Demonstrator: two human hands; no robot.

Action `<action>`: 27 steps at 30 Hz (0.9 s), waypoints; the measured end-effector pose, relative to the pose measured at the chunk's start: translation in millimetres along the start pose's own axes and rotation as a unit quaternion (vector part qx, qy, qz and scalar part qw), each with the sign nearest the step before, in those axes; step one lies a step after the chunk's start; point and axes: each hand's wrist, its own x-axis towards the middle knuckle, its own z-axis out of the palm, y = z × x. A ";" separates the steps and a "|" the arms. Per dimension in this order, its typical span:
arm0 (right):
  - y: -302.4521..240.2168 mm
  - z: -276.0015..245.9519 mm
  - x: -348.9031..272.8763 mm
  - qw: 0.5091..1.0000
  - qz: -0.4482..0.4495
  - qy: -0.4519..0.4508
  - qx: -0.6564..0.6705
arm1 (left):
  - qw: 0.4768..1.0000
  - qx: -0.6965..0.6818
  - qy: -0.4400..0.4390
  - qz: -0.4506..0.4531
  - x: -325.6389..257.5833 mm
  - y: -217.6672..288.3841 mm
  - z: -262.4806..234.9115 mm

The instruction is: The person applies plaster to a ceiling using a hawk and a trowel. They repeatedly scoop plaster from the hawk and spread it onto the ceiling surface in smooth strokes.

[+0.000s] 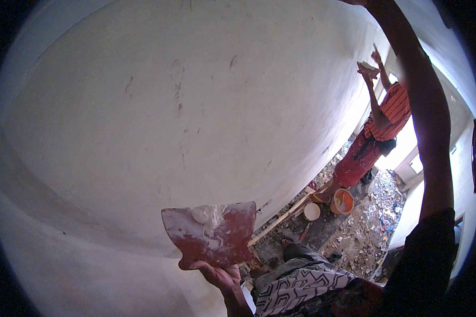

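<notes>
Gripping what, that left hand [223,277]?

"A red board [211,245]. The thumb lies over its lower edge, and the hand is closed on it from below. The other fingers are partly hidden."

And where is the board?

"Low in the view, left of the middle, in front of the pale wall [116,137]. I can't tell whether it touches the wall. Its broad edge is up."

Anything on it?

"White paste [210,215], a lump near the upper edge, with smears running down the face."

What of the right hand [356,2]?

"The right arm [432,124] reaches up along the right side, and only a sliver of the hand shows at the top edge. I can't tell whether the fingers are clenched or loose, or what they hold."

How does the wall look?

"Curved by the lens, with dark marks [177,87] scattered on it."

Who else is there?

"A co-worker [394,111] in a striped shirt and red shorts, close to the wall on the right. One of their hands holds a smaller-looking board [368,68]; the other is raised above it."

And by their feet?

"An orange bucket [333,205], with a white tub [311,212] just beside it. A pole [280,225] slants nearby, and rubble [354,232] litters the floor."
</notes>
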 end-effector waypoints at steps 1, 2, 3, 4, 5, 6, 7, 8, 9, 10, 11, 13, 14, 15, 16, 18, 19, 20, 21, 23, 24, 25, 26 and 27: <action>3.0 -2.5 0.4 1.000 -0.014 -0.017 0.021 | 1.000 0.002 0.005 0.002 -1.1 0.6 2.9; 6.5 -5.8 1.0 0.998 -0.028 -0.034 0.041 | 1.000 0.004 0.010 0.004 -1.9 0.7 4.1; 7.6 -6.8 1.2 0.996 -0.043 -0.050 0.062 | 1.000 0.007 0.001 0.008 -1.5 1.2 4.5; 7.7 -6.9 1.0 0.996 -0.046 -0.035 0.067 | 1.000 0.011 -0.009 0.012 -0.8 1.9 4.5; 8.2 -6.2 -0.8 0.996 -0.048 -0.020 0.073 | 1.000 0.015 -0.018 0.016 -0.1 2.4 4.4; 10.0 -4.4 -2.3 0.996 -0.049 -0.005 0.078 | 1.000 0.018 -0.012 0.016 -0.7 2.3 3.2; 11.3 -1.1 -3.0 0.994 -0.057 0.006 0.089 | 1.000 0.021 -0.006 0.016 -1.4 1.9 1.6; 12.3 3.1 -3.3 0.993 -0.064 0.019 0.100 | 1.000 0.024 -0.001 0.015 -1.8 1.4 0.3; 12.2 5.7 -4.1 0.991 -0.073 0.033 0.109 | 1.000 0.022 -0.003 0.018 -1.5 0.4 -1.5; 13.1 2.2 -4.0 0.990 -0.069 0.011 0.124 | 1.000 0.019 -0.007 0.020 -1.0 -0.8 -2.8; 14.8 -4.7 -4.0 0.988 -0.065 -0.010 0.137 | 1.000 0.016 -0.011 0.020 -0.2 -2.2 -3.2; 15.9 -1.0 -14.4 0.989 -0.086 0.014 0.121 | 1.000 0.028 0.008 0.007 0.2 -1.5 8.5; 17.4 8.7 -28.8 0.988 -0.113 0.059 0.090 | 0.999 0.033 0.014 -0.001 1.6 -2.5 13.4; 25.3 18.6 -33.5 0.984 -0.135 0.092 0.069 | 0.999 0.033 0.023 0.004 1.0 -3.2 9.7; 33.8 17.9 -34.4 0.983 -0.147 0.079 0.074 | 0.999 0.033 0.030 0.007 1.7 -5.3 3.8; 65.6 22.4 -18.6 0.980 -0.170 0.032 0.102 | 0.996 0.050 0.062 0.031 -4.6 -1.1 -1.1; 73.0 27.8 -32.2 0.974 -0.194 0.067 0.092 | 0.997 0.051 0.058 0.026 -4.5 -0.3 4.0; 86.7 20.0 -34.5 0.973 -0.219 0.037 0.062 | 0.997 0.054 0.058 0.022 -4.8 0.0 6.7; 98.0 29.3 -41.7 0.963 -0.251 0.087 0.047 | 0.998 0.041 0.053 0.017 -3.4 -1.3 7.7; 125.0 32.9 -38.7 0.951 -0.265 0.156 0.018 | 0.998 0.024 0.050 0.011 -2.1 -1.1 8.5; 137.5 43.4 -36.6 0.940 -0.262 0.211 0.058 | 0.999 0.025 0.042 0.013 -1.9 -2.1 5.5; 153.9 43.5 -24.2 0.925 -0.287 0.240 0.066 | 0.999 0.023 0.031 0.016 -1.6 -3.6 3.4; 171.3 39.5 -9.0 0.910 -0.310 0.266 0.072 | 0.999 0.021 0.024 0.017 -1.3 -5.6 2.6; 183.1 35.6 5.4 0.909 -0.320 0.249 0.097 | 0.999 0.029 0.040 0.016 -2.1 -5.1 4.0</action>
